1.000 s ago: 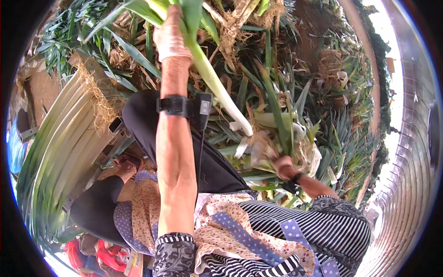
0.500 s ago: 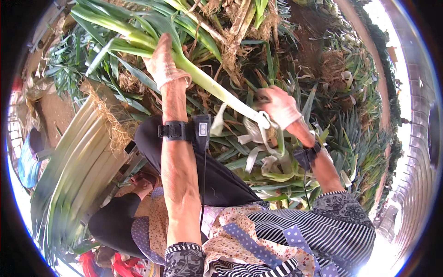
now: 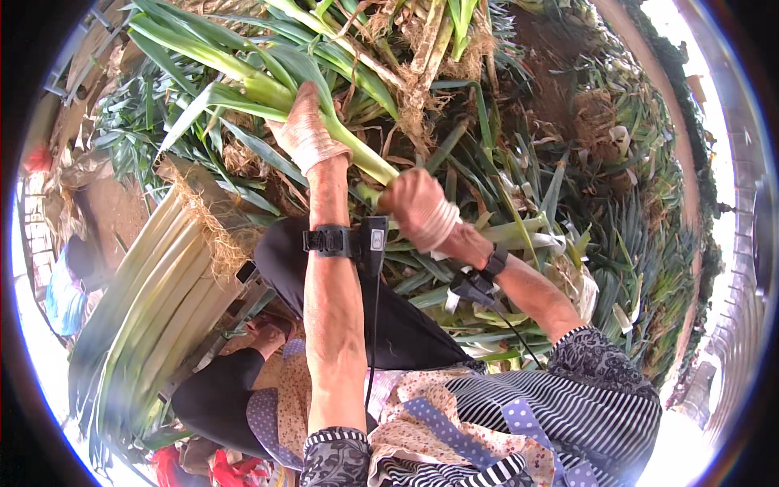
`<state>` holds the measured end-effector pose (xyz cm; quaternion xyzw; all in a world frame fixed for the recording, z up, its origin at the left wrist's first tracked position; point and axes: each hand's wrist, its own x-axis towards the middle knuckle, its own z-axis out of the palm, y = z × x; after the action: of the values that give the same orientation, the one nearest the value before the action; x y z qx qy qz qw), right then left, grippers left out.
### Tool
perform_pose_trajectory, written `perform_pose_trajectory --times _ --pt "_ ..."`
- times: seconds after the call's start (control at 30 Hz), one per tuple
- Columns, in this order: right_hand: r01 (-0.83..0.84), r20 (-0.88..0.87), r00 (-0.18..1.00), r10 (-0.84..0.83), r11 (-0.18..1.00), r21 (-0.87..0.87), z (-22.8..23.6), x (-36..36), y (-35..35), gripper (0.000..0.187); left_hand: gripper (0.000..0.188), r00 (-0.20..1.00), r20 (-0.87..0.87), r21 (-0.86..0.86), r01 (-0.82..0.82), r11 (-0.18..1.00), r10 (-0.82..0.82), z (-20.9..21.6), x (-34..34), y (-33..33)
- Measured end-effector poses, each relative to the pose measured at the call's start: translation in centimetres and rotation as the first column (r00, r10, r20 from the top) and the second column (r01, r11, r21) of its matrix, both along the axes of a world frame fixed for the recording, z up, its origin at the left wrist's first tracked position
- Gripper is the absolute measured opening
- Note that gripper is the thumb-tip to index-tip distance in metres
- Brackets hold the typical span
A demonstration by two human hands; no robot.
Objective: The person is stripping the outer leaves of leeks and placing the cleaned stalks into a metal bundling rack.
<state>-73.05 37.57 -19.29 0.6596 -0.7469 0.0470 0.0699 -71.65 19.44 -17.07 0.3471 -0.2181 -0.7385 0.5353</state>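
Observation:
A leek [image 3: 367,156] slants across the upper middle, its green leaves fanned out to the upper left and its pale shaft running down to the right. My left hand [image 3: 307,130] is closed around it where the leaves meet the shaft, thumb lying along the stem. Further down the same shaft, my right hand [image 3: 418,209] is closed with its fingers curled in. The shaft passes out of sight at that hand, so its lower end is hidden. Both hands have pale wrapping or glove cloth around palm and wrist.
A stack of trimmed leeks [image 3: 150,296] lies at the left, roots [image 3: 221,235] toward the middle. More rooted leeks [image 3: 426,61] lie at the top. Leaf scraps and peelings [image 3: 572,276] cover the ground at right. My dark-trousered knee [image 3: 280,252] is below the left hand.
My right hand has moved left and up along the leek, from its white end to mid-shaft, and covers it there. My left hand keeps its grip, slightly lower and further right in view.

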Motion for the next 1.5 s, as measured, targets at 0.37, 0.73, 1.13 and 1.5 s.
perform_pose_trajectory --times 0.37,0.73,1.13,1.5 --pt "0.233 0.464 0.749 -0.473 0.844 0.484 -1.4 2.8 11.6 0.025 0.043 0.999 0.013 0.035 0.047 0.998 -0.047 0.8 0.5 -0.3" --pt "0.355 0.47 0.836 -0.284 0.932 -0.069 2.1 -1.5 -0.9 0.036 0.036 0.998 -0.002 -0.031 0.066 0.997 -0.066 0.6 -0.3 1.9" --pt "0.032 0.455 0.836 -0.306 0.856 0.516 -7.9 5.3 13.3 0.006 0.038 0.997 -0.039 -0.094 0.06 0.994 -0.064 1.2 0.5 0.7" --pt "0.396 0.346 0.002 -0.938 0.319 0.861 -10.7 1.7 32.7 0.031 0.044 0.915 -0.314 0.024 0.276 0.961 -0.255 1.4 1.3 -0.2"
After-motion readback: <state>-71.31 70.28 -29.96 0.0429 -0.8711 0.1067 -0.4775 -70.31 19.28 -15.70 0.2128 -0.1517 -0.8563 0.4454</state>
